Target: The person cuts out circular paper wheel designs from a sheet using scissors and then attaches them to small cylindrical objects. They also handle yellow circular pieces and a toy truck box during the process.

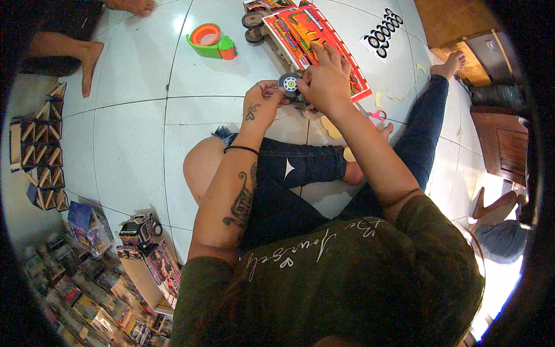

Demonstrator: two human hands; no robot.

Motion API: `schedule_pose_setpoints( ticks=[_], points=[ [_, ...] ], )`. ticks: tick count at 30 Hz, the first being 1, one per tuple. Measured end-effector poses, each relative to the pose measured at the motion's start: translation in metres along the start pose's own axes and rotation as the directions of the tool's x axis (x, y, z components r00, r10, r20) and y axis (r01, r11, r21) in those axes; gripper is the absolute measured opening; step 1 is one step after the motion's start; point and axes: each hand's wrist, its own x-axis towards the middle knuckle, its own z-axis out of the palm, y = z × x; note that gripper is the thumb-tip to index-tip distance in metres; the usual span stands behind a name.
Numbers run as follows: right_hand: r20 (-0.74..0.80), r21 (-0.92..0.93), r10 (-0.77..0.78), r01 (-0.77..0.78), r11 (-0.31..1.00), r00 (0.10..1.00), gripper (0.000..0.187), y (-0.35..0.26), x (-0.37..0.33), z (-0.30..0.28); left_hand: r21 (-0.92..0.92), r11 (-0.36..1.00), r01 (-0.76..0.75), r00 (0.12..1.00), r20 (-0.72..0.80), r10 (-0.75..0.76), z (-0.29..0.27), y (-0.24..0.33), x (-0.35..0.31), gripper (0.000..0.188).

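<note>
A toy truck (315, 40) with a red and yellow printed panel lies across the floor in front of me. At its near end is a dark wheel (289, 85) whose face shows a white disc with a yellow centre. My left hand (266, 99) is closed, fingertips gripping the wheel's left edge. Against the wheel's right edge, the thumb and index finger of my right hand (330, 79) are pinched, while its other fingers stretch over the red panel. More dark wheels (252, 28) show at the truck's far left end.
A green and orange tape dispenser (211, 43) stands left of the truck. To its right lie a sheet of round wheel stickers (381, 34), pink-handled scissors (378, 115) and yellow paper scraps (331, 128). Another person's foot (89, 66) is at far left. Another toy truck (153, 260) sits lower left.
</note>
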Motion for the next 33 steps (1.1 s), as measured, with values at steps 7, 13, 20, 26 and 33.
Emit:
schedule_pose_setpoints(
  ticks=[7, 13, 20, 26, 33],
  points=[
    [-0.141, 0.127, -0.018, 0.037, 0.991, 0.99, 0.016, 0.017, -0.01, -0.007, 0.585, 0.769, -0.258, 0.934, -0.052, 0.353, 0.005, 0.013, -0.01, 0.032],
    [-0.377, 0.264, 0.229, -0.133, 0.955, 0.898, 0.021, 0.098, -0.026, -0.015, 0.886, -0.071, -0.458, 0.759, 0.431, 0.488, 0.028, 0.015, -0.031, 0.055],
    [-0.345, 0.399, 0.458, -0.313, 0.862, 0.819, 0.021, 0.202, -0.05, 0.024, 0.874, -0.145, -0.464, 0.802, 0.484, 0.35, 0.039, 0.004, -0.036, 0.072],
    [0.099, 0.379, 0.459, -0.46, 0.803, 0.883, 0.035, 0.234, -0.041, 0.072, 0.863, -0.047, -0.503, 0.794, 0.482, 0.371, 0.042, 0.004, -0.04, 0.075],
    [0.184, 0.12, 0.354, -0.378, 0.918, 0.917, 0.044, 0.21, -0.018, 0.09, 0.878, -0.091, -0.469, 0.821, 0.472, 0.32, 0.047, 0.004, -0.039, 0.075]
  ],
)
